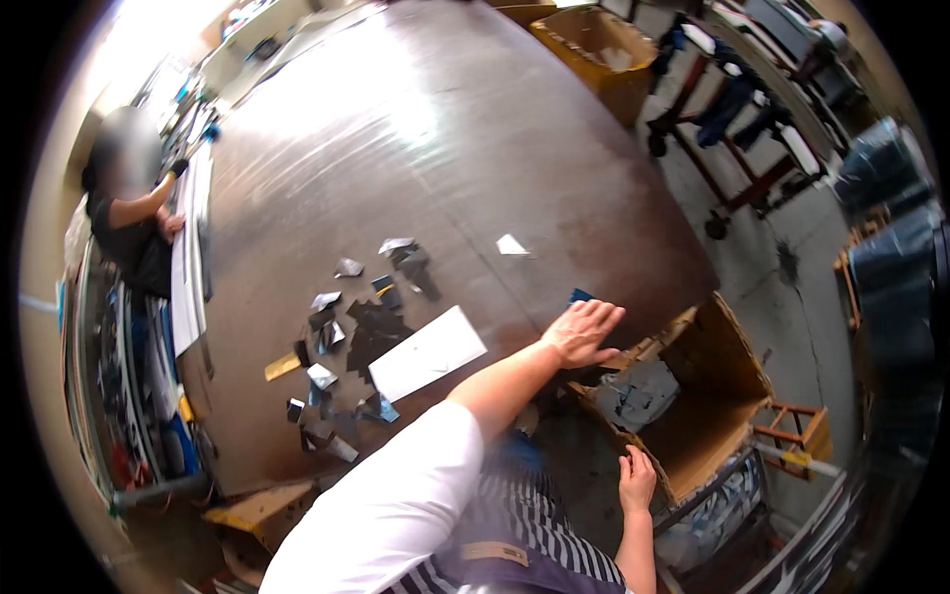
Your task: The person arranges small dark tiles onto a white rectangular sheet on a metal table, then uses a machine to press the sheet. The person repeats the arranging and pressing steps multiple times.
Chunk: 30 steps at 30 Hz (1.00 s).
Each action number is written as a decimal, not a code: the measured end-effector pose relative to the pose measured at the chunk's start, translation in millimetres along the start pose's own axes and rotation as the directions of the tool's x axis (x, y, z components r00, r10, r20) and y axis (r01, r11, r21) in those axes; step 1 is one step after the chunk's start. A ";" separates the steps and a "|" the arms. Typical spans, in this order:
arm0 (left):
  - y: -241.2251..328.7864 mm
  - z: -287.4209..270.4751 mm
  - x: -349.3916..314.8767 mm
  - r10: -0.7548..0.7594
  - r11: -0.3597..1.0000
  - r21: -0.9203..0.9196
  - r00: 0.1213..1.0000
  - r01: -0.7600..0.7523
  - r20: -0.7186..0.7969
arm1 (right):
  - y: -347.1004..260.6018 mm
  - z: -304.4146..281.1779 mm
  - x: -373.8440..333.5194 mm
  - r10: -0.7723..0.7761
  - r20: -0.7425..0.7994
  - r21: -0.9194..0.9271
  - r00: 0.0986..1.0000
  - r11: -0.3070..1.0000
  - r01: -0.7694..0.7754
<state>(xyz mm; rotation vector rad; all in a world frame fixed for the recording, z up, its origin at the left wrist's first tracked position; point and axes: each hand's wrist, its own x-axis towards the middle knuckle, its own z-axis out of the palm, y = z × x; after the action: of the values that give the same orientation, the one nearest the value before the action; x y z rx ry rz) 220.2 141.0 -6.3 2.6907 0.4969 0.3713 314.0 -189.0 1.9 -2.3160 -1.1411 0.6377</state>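
My left arm in its white sleeve reaches across the front of the dark table (pixel 475 178). My left hand (pixel 584 334) is palm down with fingers outstretched, low over or on the table near its right corner. A small dark blue scrap (pixel 580 295) shows just beyond its fingers. Below that corner stands an open cardboard box (pixel 717 436) with crumpled grey-white sheet material (pixel 638 394) inside. Beside the box's near side is my right hand (pixel 636 481), its fingers extended; whether it touches the cardboard I cannot tell. Nothing shows in either hand.
A white rectangular sheet (pixel 427 353) lies left of my forearm, among several dark and pale scraps (pixel 371 332). One white scrap (pixel 511 245) lies farther right. At the left, a person (pixel 134 213) handles long white sheets (pixel 188 267). A wheeled rack (pixel 732 139) stands beyond the table's right edge.
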 end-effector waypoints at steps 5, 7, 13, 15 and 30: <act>53.6 -60.7 20.9 -0.094 0.982 -0.153 0.988 0.112 0.121 | 59.0 -9.5 -61.3 0.046 -0.243 -0.078 0.969 0.995 -0.067; 78.2 -81.0 -15.1 -0.142 0.984 -0.125 0.986 0.131 -0.083 | 62.2 -3.1 -56.8 0.012 -0.331 -0.018 0.943 1.000 -0.019; 141.3 -82.2 -140.2 0.434 0.811 -0.403 0.898 -0.425 -0.073 | 22.0 3.7 -66.4 -0.082 -0.512 0.229 0.855 0.947 0.228; 140.1 -94.8 -177.5 0.464 0.834 -0.456 0.843 -0.311 0.272 | -5.9 -8.7 -88.4 -0.015 -0.583 0.379 0.812 0.879 0.289; 155.1 -106.3 -253.5 0.563 0.773 -0.501 0.785 -0.390 0.258 | 62.0 -52.9 -432.8 0.734 -0.629 0.555 -0.254 0.654 0.515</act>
<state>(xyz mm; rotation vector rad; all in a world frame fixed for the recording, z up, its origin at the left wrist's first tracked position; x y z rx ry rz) 2.1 -58.2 104.9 2.3259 -0.3877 0.0408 146.6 -586.5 90.3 -1.1546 0.4107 -0.7879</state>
